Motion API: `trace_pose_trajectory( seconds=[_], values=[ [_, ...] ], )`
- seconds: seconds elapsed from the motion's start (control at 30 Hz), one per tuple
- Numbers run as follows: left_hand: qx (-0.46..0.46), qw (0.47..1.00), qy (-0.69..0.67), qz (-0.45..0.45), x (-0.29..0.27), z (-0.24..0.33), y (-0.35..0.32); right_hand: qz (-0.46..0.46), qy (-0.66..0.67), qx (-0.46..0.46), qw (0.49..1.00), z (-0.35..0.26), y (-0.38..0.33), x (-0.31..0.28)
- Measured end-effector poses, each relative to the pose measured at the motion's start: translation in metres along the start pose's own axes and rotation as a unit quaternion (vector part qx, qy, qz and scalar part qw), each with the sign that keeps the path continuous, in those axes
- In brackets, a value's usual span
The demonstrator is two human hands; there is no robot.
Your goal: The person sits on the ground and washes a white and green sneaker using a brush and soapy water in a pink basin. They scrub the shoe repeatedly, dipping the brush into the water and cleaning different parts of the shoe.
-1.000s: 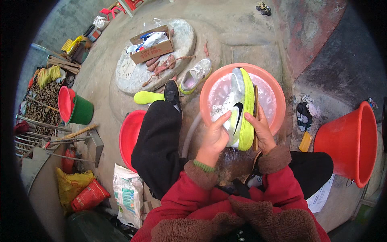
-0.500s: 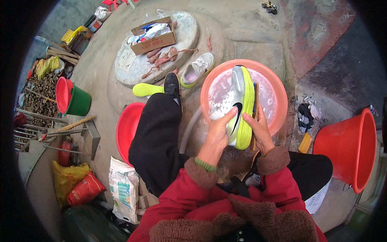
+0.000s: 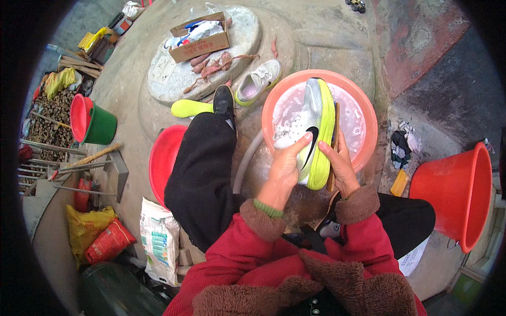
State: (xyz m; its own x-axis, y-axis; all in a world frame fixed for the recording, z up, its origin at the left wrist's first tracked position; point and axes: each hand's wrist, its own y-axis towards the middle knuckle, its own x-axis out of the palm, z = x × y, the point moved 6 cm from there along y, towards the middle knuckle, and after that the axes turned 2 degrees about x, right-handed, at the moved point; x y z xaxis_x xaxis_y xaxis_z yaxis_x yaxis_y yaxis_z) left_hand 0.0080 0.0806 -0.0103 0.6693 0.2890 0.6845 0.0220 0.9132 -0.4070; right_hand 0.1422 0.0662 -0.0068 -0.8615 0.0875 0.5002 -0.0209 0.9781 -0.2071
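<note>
Left hand point(image 3: 284, 166) and right hand point(image 3: 340, 166) gripping one grey-and-yellow sneaker point(image 3: 316, 131) over one pink basin point(image 3: 271, 102) (soapy water), second sneaker point(image 3: 258, 81) lying beside the basin on bare concrete ground point(image 3: 327, 31) outdoors.

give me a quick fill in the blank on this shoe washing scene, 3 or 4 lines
1. The left hand and right hand hold a grey and neon yellow ____ on its side.
2. It is held over a round pink ____ of soapy water.
3. The second sneaker lies on the ground, ____ the water.
4. The bucket at the person's right is ____ in colour.

Missing words: sneaker; basin; outside; orange-red
</note>
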Motion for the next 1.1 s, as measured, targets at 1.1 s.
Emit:
trace_pose_trajectory(
  seconds=[1.1],
  values=[
    [-0.024, 0.999, 0.005, -0.035, 0.012, 0.002, -0.011, -0.002, 0.02, 0.005, 1.0, -0.005, -0.002, -0.002]
  ],
)
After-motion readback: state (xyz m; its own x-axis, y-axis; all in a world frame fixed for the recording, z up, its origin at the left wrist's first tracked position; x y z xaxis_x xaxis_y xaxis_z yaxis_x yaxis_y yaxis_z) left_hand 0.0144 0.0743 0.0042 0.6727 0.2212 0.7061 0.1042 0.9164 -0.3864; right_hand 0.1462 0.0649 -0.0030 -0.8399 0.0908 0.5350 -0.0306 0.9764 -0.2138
